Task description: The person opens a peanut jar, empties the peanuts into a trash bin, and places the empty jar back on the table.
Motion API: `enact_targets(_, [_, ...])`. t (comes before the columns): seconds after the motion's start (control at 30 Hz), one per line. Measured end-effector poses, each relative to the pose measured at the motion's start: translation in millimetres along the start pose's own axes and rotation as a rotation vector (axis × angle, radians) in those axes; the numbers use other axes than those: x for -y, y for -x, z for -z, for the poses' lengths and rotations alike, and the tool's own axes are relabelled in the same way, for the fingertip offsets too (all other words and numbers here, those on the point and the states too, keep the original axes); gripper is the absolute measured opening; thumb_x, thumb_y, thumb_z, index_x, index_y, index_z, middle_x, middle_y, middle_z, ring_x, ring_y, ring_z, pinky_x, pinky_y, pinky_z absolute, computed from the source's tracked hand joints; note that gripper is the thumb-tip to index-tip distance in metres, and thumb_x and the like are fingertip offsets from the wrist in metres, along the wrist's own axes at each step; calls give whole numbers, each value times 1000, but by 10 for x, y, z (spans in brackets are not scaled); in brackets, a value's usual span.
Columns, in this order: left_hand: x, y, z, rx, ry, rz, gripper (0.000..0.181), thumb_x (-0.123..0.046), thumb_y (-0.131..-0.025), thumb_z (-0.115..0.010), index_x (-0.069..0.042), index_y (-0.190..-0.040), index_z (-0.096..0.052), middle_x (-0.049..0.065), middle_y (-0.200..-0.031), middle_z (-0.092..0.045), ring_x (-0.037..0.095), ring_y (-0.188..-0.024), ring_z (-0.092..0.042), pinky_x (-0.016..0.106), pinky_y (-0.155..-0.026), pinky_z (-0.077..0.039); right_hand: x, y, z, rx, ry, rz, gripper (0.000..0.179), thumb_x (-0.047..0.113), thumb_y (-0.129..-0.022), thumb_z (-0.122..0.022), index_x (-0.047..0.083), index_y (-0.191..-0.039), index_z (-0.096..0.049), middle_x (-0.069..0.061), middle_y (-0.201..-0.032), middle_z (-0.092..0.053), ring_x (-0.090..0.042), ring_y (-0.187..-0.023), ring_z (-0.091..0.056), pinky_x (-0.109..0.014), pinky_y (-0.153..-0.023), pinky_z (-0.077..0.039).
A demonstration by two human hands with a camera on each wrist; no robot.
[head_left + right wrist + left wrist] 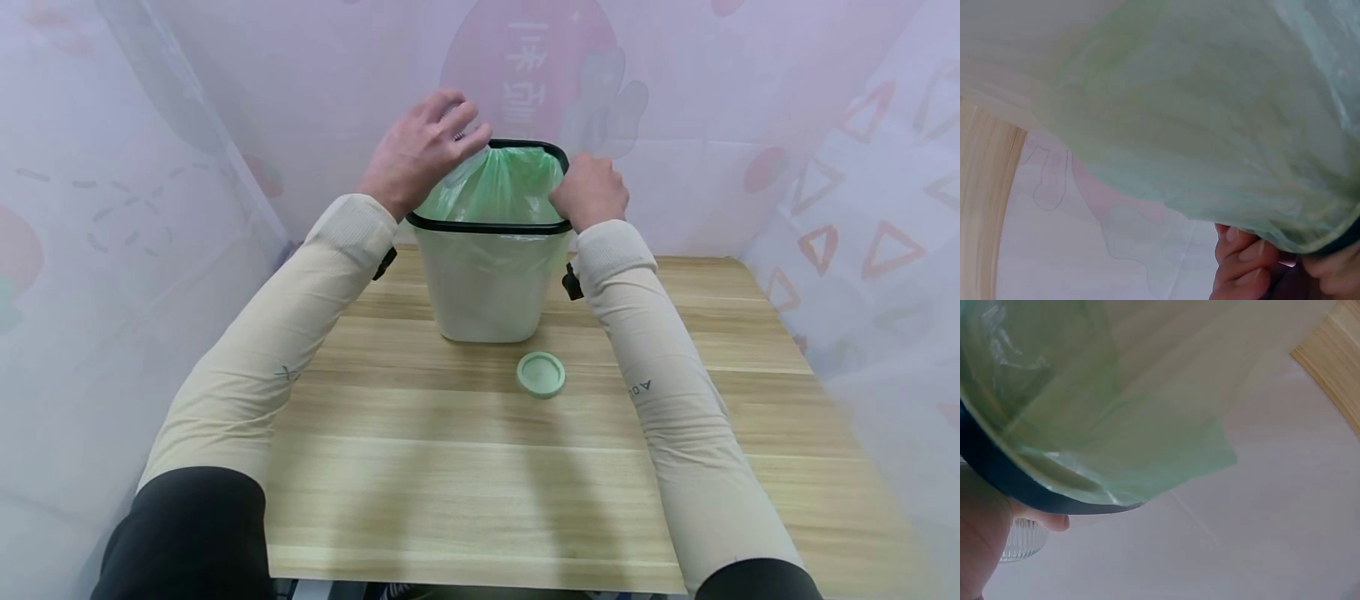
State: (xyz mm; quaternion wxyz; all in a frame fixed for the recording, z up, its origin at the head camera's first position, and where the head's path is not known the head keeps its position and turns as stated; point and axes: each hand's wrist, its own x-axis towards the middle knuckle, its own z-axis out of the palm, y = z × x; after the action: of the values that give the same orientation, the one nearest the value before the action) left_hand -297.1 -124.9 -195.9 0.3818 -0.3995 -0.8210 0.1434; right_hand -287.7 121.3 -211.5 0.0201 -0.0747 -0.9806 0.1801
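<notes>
A whitish trash bin [487, 292] with a black rim [491, 227] stands on the table, lined with a thin green trash bag [517, 179]. The bag's edge folds over the rim and hangs down outside. At the bin's left rear, my left hand [431, 146] holds a clear ribbed glass jar [1024, 542], mostly hidden by the fingers and the rim. On the right side, my right hand [592, 192] grips the rim with the bag, its curled fingers [1250, 250] showing beneath the bag's edge in the right wrist view. A round pale green lid [541, 374] lies in front of the bin.
The wood-grain table [465, 483] extends in front of the bin and to both sides. Printed pale curtains [315, 75] hang behind and on both sides, close to the table's edges.
</notes>
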Motion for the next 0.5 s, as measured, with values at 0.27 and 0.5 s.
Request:
enact_targets(0.27, [6,47,-15,-2,13,3,55,28,-94,-43,-6,-135,-59,20,-136,-61,38,-134,-53,44,-113,-54,12,3,-1,-2,2,11,30,22,-98,-50,6,-119,-64,-23,-134,-66,-40,-118,-66,-57,-96,-59])
enact_targets(0.5, [33,57,-4,2,13,4,55,28,-94,-41,-6,-135,-58,21,-138,-60,39,-135,-53,45,-115,-52,25,9,-7,1,2,11,30,22,-98,-51,6,-120,-64,-23,-134,-66,-39,-117,-66,-57,-97,-59])
